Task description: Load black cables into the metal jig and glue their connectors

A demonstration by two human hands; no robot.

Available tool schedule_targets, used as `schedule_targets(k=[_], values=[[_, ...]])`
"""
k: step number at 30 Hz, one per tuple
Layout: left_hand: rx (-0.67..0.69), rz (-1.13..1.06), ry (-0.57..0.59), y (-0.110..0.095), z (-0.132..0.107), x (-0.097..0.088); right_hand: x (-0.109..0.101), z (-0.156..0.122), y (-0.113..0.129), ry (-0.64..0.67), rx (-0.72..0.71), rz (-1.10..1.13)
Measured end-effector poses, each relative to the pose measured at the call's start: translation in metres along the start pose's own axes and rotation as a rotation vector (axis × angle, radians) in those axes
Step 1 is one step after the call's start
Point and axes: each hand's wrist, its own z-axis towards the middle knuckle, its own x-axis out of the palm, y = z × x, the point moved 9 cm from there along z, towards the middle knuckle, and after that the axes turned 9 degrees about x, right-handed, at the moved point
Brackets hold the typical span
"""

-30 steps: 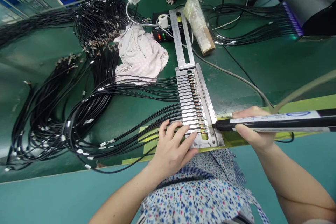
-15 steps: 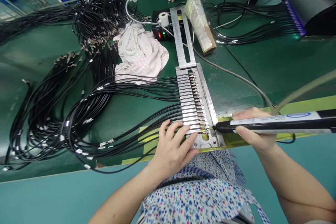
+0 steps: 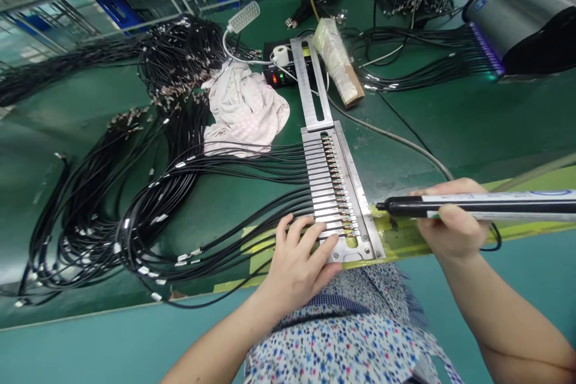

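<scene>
the right hand [image 3: 452, 240] has its fingers wrapped shut round the pen [image 3: 407, 206]; the tip, left of those fingers, is just beside the jig [image 3: 359, 192]. whether it touches anything is hard to tell. the left hand [image 3: 294, 264] has its fingers loosely spread, resting over the cables [image 3: 150, 193] at the jig's near end, pinching nothing visible.

the pen looks light and stiff, its smooth barrel perhaps slippery; a hold behind the dark front section seems right, sparing the thin tip. the cables, sweeping left of the left fingers across the tabletop [image 3: 389, 168], look light and springy, best held by their black jackets. their small ends, just right of those fingers, look fragile.
</scene>
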Motion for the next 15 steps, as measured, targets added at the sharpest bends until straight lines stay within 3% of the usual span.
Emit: schedule_targets(k=[3, 8, 15], values=[[0.021, -0.004, 0.03, -0.002, 0.004, -0.005, 0.0, 0.002, 0.006, -0.035, -0.025, 0.13], [-0.002, 0.122, 0.039, 0.011, 0.023, -0.016, 0.003, 0.002, 0.003, -0.011, -0.016, 0.105], [0.05, 0.199, 0.255, 0.025, 0.045, 0.008, -0.003, 0.003, 0.005, -0.059, -0.009, 0.141]])
